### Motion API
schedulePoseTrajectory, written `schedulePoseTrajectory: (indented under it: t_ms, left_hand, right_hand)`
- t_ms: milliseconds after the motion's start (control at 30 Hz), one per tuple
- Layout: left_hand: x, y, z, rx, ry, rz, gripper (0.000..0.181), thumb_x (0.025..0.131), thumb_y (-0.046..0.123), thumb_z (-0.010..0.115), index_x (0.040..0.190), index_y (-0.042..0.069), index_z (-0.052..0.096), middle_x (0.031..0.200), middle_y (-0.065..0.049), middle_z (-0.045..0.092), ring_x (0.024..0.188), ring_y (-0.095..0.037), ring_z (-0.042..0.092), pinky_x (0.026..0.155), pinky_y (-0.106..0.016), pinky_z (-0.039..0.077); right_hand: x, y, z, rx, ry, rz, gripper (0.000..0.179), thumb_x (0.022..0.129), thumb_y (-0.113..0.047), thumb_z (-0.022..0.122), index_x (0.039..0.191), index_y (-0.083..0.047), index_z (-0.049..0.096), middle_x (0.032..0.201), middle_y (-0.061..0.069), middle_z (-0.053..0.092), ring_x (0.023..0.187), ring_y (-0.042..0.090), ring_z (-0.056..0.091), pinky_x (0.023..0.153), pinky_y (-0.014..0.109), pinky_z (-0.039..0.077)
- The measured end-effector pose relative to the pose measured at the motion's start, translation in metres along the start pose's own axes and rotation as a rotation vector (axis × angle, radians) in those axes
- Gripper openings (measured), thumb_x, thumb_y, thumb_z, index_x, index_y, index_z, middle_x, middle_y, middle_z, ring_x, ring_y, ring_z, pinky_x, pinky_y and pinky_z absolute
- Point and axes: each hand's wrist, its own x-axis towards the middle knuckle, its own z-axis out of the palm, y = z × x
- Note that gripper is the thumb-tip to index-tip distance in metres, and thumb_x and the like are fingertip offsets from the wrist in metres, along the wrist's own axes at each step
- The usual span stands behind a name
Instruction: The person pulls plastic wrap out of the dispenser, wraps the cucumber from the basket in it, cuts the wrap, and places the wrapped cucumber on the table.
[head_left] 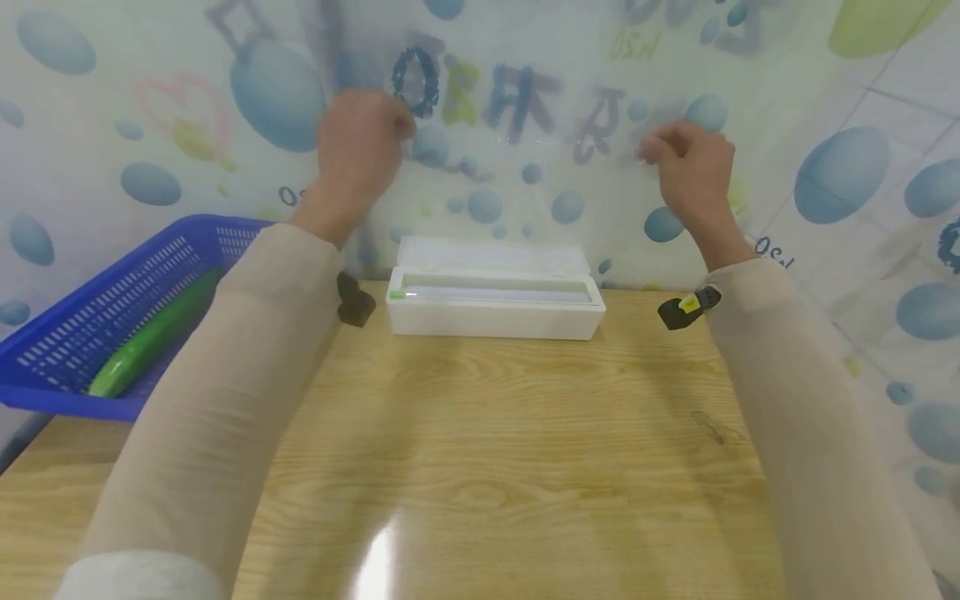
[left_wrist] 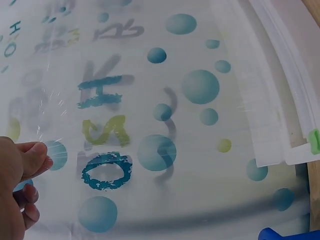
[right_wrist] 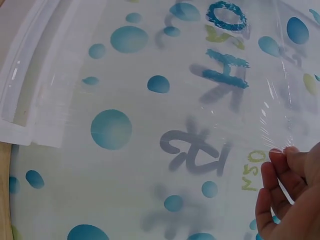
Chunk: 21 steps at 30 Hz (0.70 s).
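Observation:
A sheet of clear cling film (right_wrist: pixel 268 120) stretches between my two hands, its creases running to the fingertips in both wrist views. Thumb and fingers of my left hand (head_left: pixel 360 137) pinch one corner, up in front of the patterned backdrop. My right hand (head_left: pixel 693 171) pinches the other corner at about the same height. Below and between them, a long white cling film dispenser box (head_left: pixel 495 321) sits at the table's back edge, its lid (head_left: pixel 491 254) raised. A small green piece (left_wrist: pixel 314 141) shows at the box's left end. The film appears to reach down towards the box.
At the left, a blue plastic basket (head_left: pixel 67 404) holds a green cucumber (head_left: pixel 153 337), partly hidden by my left sleeve. The wooden table (head_left: pixel 487 450) spreads in front of the box. Behind it hangs a backdrop (head_left: pixel 487 204) with blue bubbles and letters.

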Motion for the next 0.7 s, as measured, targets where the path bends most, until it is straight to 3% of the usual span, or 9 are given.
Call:
schedulePoseTrajectory:
  t_ms: [167, 333, 500, 700]
  left_hand:
    - [0.004, 0.004, -0.005, 0.022, 0.064, 0.026, 0.023, 0.095, 0.004, 0.052, 0.107, 0.006, 0.071, 0.112, -0.012, 0.068, 0.102, -0.031, 0.063, 0.085, -0.044, 0.050]
    - [0.005, 0.010, -0.007, 0.049, 0.118, 0.022, 0.022, 0.096, 0.006, 0.053, 0.107, 0.007, 0.072, 0.111, -0.011, 0.068, 0.102, -0.030, 0.063, 0.086, -0.044, 0.049]
    - [0.003, 0.017, -0.014, 0.042, 0.209, 0.047, 0.024, 0.092, 0.000, 0.052, 0.102, 0.007, 0.074, 0.105, -0.012, 0.070, 0.096, -0.032, 0.064, 0.080, -0.045, 0.050]
    - [0.003, 0.024, -0.023, 0.046, 0.220, 0.106, 0.032, 0.089, -0.006, 0.046, 0.100, 0.005, 0.073, 0.099, -0.016, 0.070, 0.088, -0.032, 0.062, 0.074, -0.044, 0.049]
  right_hand:
    - [0.003, -0.005, -0.008, -0.008, 0.025, -0.029, 0.029, 0.096, -0.032, 0.056, 0.112, -0.011, 0.069, 0.092, -0.008, 0.066, 0.086, 0.008, 0.055, 0.078, 0.022, 0.039]
    - [0.005, -0.009, -0.015, 0.011, 0.028, -0.006, 0.027, 0.097, -0.031, 0.056, 0.111, -0.013, 0.068, 0.092, -0.007, 0.065, 0.086, 0.007, 0.054, 0.080, 0.023, 0.039]
    - [0.006, -0.013, -0.022, 0.026, 0.046, -0.011, 0.025, 0.097, -0.030, 0.055, 0.110, -0.014, 0.068, 0.092, -0.007, 0.064, 0.081, 0.003, 0.051, 0.078, 0.023, 0.038]
    - [0.003, -0.017, -0.030, 0.036, 0.074, -0.040, 0.022, 0.097, -0.028, 0.055, 0.109, -0.016, 0.069, 0.088, -0.010, 0.063, 0.080, 0.000, 0.050, 0.081, 0.024, 0.036]
